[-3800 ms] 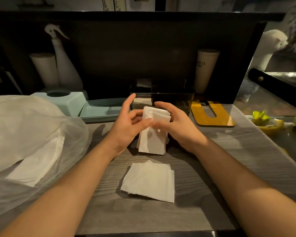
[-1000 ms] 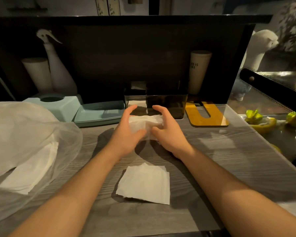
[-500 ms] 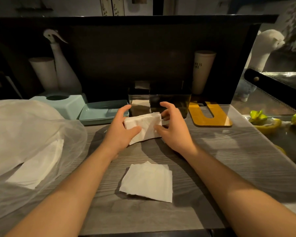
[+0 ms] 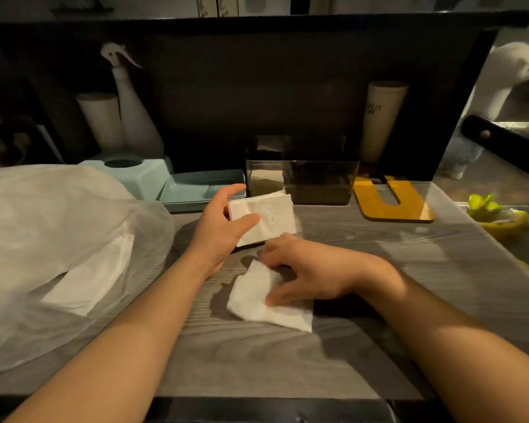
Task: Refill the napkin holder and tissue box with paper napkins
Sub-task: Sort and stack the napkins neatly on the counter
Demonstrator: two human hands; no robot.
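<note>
White napkin stack (image 4: 261,216) sits pinched in the left hand (image 4: 219,230), just in front of the dark holder (image 4: 303,178), long axis running left-right and tilted a bit up toward the right; right hand (image 4: 306,270) has fingers curled on the loose pile (image 4: 266,300) on the counter; holder looks empty so I'd say early days, teal tissue box (image 4: 135,175) untouched too

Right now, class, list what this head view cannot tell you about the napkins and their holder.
- Count of napkins in the folded stack: left hand covers one end.
- Loose napkins on the table: right hand hides part.
- Dark holder: contents lost in shadow and reflection.
- Napkins in the plastic bag: blurred by the film.
</note>
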